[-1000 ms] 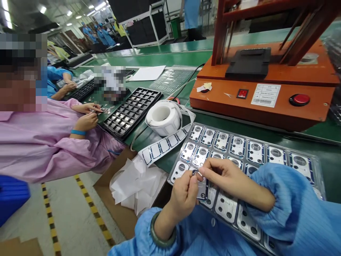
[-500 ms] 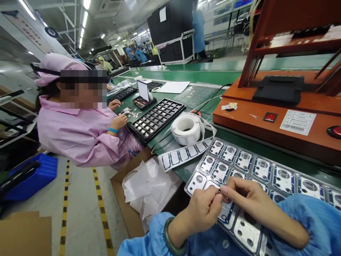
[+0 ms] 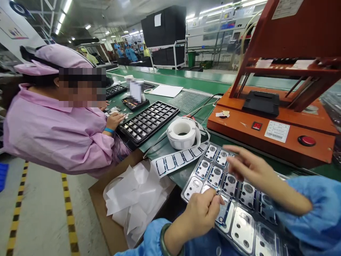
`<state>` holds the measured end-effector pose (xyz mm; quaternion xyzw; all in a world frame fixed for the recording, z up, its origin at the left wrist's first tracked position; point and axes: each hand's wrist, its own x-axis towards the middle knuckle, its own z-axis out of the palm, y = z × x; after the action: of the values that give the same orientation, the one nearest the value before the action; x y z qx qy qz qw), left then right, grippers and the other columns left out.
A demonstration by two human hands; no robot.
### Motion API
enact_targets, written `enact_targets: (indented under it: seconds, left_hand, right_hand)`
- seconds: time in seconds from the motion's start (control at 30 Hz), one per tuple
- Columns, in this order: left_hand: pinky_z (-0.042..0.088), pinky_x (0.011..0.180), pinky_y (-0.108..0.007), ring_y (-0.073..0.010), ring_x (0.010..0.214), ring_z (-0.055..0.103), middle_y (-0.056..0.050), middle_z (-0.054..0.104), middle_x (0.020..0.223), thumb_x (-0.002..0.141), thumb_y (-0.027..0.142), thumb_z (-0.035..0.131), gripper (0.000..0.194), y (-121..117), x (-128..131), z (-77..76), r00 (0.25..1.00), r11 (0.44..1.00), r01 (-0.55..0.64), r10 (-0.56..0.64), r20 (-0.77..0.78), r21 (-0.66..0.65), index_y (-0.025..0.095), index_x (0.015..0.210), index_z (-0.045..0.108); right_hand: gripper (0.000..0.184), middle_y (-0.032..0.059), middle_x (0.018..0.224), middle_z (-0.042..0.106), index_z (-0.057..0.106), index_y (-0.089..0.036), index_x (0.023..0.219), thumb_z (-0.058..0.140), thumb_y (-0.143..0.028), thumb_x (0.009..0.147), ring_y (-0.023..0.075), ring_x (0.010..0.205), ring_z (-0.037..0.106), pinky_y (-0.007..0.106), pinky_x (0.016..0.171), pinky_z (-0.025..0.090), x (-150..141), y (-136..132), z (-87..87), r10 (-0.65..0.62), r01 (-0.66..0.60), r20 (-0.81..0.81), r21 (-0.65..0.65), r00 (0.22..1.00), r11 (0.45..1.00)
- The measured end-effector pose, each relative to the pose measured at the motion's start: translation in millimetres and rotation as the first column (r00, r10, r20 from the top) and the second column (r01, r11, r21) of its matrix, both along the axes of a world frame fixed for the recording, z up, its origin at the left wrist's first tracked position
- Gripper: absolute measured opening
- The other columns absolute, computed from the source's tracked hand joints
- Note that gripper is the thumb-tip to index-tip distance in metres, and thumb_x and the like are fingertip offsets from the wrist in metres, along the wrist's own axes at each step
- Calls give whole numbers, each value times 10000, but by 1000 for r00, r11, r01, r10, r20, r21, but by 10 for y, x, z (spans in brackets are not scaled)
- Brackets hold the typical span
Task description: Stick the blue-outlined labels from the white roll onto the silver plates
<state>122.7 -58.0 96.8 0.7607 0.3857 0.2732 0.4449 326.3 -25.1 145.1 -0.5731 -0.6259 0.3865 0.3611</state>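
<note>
At the lower centre of the frame, a blue-edged plate is pinched by the left hand, its thumb and forefinger pressed together at the plate's edge; the plate is held over the near left part of the tray, and whether they touch cannot be told. The right hand is held above the tray at right of centre, fingers loosely spread; whether anything small is caught in them cannot be told. The tray's left edge is met closely by the strip, which runs from the roll at centre. Between the tray's far edge and the machine at upper right, only a narrow band of bench is left. Below the strip, a box of paper is set along the bench edge, near the left wrist. More room is given toward frame centre-top, beyond the roll, where a flat sheet is laid.
</note>
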Motion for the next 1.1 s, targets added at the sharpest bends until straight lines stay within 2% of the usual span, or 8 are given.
enact_targets:
  seconds: [0.13, 0.2, 0.33, 0.5, 0.57, 0.7, 0.9, 1.1]
  left_hand:
    - [447, 556, -228, -141, 493, 559, 38, 498, 458, 930, 293, 362, 299, 14, -5, 17, 1000, 995, 21, -23, -20, -97, 201, 853, 636]
    - [435, 518, -224, -132, 460, 539, 35, 508, 478, 934, 328, 363, 308, 11, -3, 6, 1000, 988, 19, -17, 14, -150, 203, 870, 637]
    - [393, 417, -211, -104, 402, 495, 14, 539, 558, 945, 440, 339, 385, -9, -2, -81, 990, 956, -35, 73, 121, -290, 189, 945, 630]
    - [316, 320, -166, -76, 338, 427, 42, 470, 476, 882, 632, 344, 554, -17, -41, -141, 940, 812, -36, 225, 256, -583, 163, 1013, 608]
    - [297, 306, -150, -68, 322, 409, 55, 444, 445, 858, 671, 348, 591, -11, -54, -115, 930, 784, 1, 227, 288, -620, 156, 1003, 600]
    - [300, 309, -149, -62, 342, 431, 43, 457, 492, 847, 674, 371, 551, 0, -42, -51, 929, 810, -45, 249, 274, -584, 158, 856, 563]
    - [277, 317, -177, -85, 351, 436, 52, 414, 455, 875, 619, 367, 461, -5, -12, -47, 937, 847, -70, 237, 256, -527, 191, 721, 448]
    - [353, 419, -215, -95, 423, 434, 29, 467, 507, 917, 520, 360, 452, -24, -35, -47, 932, 902, -135, 256, 257, -409, 158, 840, 619]
  right_hand:
    - [726, 30, 695, 662, 255, -196, 1471, 560, -478, 876, 131, 440, 559, 222, 379, 467, 105, 648, 527, -202, 193, 71, 116, 977, 974]
    - [699, 40, 692, 658, 223, -137, 1480, 532, -393, 909, 122, 432, 558, 218, 391, 477, 60, 967, 695, -285, 277, 61, 107, 957, 955]
    - [619, 22, 631, 634, 290, -112, 1446, 535, -297, 908, 133, 438, 575, 228, 401, 502, -102, 1289, 666, -238, 234, 105, 41, 966, 971]
    - [366, 25, 699, 614, 539, -168, 1161, 560, -406, 883, 148, 550, 617, 203, 369, 492, -185, 812, 287, 71, -50, 104, -194, 992, 980]
    - [406, 23, 708, 601, 579, -171, 983, 521, -555, 863, 131, 512, 588, 183, 319, 436, -205, 464, 170, 204, -179, 19, -401, 979, 898]
    - [493, -28, 562, 546, 592, -175, 944, 461, -643, 859, 62, 402, 445, 139, 334, 328, -269, -64, 28, 330, -359, -158, -567, 931, 741]
    - [496, -52, 503, 486, 600, -157, 867, 544, -646, 809, 32, 376, 319, 154, 358, 222, -323, -197, -146, 262, -340, -219, -533, 940, 774]
    - [498, -40, 492, 523, 563, -173, 804, 464, -660, 843, 51, 367, 379, 167, 376, 281, -336, -208, -200, 182, -240, -163, -499, 970, 833]
